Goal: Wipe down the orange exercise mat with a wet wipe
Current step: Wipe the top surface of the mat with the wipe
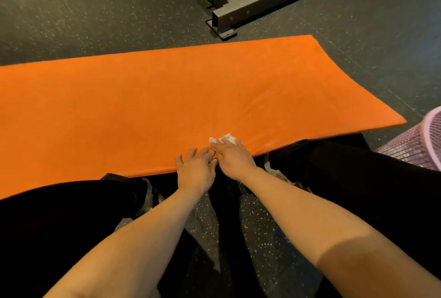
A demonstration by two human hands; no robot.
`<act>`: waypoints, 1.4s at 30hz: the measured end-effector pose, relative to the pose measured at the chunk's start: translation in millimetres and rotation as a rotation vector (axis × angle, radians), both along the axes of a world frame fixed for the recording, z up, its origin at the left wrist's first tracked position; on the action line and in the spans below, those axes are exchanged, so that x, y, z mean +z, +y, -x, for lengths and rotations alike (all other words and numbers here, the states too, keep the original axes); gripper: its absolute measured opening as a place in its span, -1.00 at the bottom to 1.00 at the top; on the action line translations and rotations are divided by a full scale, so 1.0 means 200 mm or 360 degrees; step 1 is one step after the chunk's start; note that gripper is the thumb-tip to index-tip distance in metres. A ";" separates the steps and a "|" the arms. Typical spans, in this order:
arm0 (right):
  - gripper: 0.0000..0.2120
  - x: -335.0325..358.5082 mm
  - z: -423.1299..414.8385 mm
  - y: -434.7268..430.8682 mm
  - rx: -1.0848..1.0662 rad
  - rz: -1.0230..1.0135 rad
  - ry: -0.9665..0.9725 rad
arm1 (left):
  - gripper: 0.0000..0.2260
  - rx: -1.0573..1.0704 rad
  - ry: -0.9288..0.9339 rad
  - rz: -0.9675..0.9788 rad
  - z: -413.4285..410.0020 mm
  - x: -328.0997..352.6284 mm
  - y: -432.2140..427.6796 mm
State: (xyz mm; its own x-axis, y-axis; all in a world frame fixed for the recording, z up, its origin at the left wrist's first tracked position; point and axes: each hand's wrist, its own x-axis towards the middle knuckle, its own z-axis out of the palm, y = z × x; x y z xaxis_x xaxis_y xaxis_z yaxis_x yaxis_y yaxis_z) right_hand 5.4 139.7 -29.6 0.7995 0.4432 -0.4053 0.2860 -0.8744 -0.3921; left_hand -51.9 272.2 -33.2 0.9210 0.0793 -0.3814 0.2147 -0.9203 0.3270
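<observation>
The white wet wipe point(225, 139) lies crumpled on the orange exercise mat point(143, 107) close to its near long edge. It sits under and just beyond the fingertips of the right hand point(232, 157), which presses it down with flat, straight fingers. The left hand point(195, 166) rests beside it, touching, fingers spread and flat on the same edge and gripping nothing. The mat lies flat on the speckled floor point(71, 23), long axis running left to right, its right end pointing towards a pink mesh basket point(422, 145).
</observation>
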 end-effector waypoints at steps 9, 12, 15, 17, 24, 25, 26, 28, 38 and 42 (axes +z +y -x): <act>-0.52 -0.01 0.06 0.09 -0.0276 0.0173 -0.0112 | -0.52 -0.0068 0.0035 0.0017 -0.01 -0.04 0.04; -0.55 0.01 0.13 0.09 -0.0195 -0.0042 -0.0096 | -0.51 -0.0076 0.0018 0.0019 0.01 -0.05 0.05; -0.53 0.00 0.05 -0.01 -0.0140 0.0190 -0.0206 | -0.50 -0.0087 -0.0024 0.0018 0.00 -0.05 0.06; -0.51 -0.01 0.01 -0.06 -0.0294 0.0401 -0.0205 | -0.48 -0.0107 -0.0029 0.0021 0.00 -0.05 0.07; -0.50 0.01 0.19 0.18 -0.0121 0.0087 -0.0076 | -0.43 -0.0095 -0.0086 0.0188 0.03 -0.09 0.14; -0.51 0.01 0.19 0.17 -0.0081 0.0055 -0.0064 | -0.43 -0.0093 -0.0122 0.0206 0.04 -0.10 0.15; -0.52 0.00 0.17 0.14 -0.0058 0.0057 -0.0078 | -0.43 -0.0099 -0.0154 0.0199 0.04 -0.11 0.15; -0.51 0.00 0.12 0.08 -0.0109 0.0185 -0.0141 | -0.41 -0.0119 -0.0170 0.0155 0.04 -0.11 0.16; -0.51 0.01 0.19 0.18 -0.0039 0.0059 -0.0124 | -0.47 -0.0104 -0.0196 0.0251 0.06 -0.12 0.19; -0.48 0.01 0.06 0.02 -0.0160 0.0447 -0.0196 | -0.43 -0.0132 -0.0144 0.0026 0.07 -0.11 0.21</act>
